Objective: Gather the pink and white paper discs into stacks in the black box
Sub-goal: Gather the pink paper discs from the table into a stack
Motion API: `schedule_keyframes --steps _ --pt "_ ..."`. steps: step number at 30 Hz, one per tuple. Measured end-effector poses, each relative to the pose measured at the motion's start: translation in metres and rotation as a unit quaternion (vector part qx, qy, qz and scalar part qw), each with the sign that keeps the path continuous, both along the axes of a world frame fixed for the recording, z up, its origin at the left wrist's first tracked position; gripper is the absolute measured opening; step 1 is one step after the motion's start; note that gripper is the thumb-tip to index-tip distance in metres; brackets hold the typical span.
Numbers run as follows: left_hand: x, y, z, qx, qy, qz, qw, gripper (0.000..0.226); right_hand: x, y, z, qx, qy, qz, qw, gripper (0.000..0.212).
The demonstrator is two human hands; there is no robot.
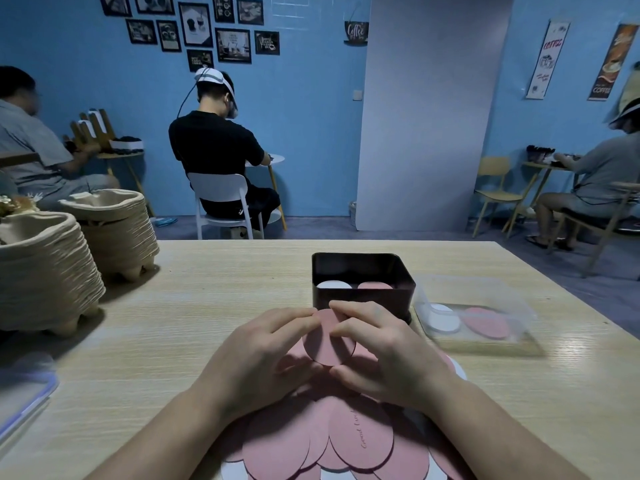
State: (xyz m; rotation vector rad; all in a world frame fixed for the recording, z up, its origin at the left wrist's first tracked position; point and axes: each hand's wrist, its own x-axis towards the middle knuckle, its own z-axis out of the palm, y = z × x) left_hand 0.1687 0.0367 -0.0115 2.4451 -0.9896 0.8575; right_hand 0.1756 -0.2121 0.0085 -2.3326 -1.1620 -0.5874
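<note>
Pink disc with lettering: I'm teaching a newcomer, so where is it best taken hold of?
Pinch the lettered disc at its near rim, coming from the person's side: it lies flat on top of other pink discs, that rim fully exposed.

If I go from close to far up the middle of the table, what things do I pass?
Loose pink discs → left hand and right hand pinching the held pink discs → black box.
</note>
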Motion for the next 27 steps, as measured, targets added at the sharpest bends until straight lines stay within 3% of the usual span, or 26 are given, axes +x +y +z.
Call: schedule_keyframes --steps 18,27 --pt "0.001 -0.003 -0.001 0.023 0.042 -0.008 0.999 0.043 0.003 0.001 -0.003 -0.035 0.022 0.005 0.999 0.040" --pt "-0.006 -0.004 0.008 0.002 0.043 0.002 0.999 0.045 0.006 -0.009 0.005 0.008 0.027 0.002 1.000 0.032"
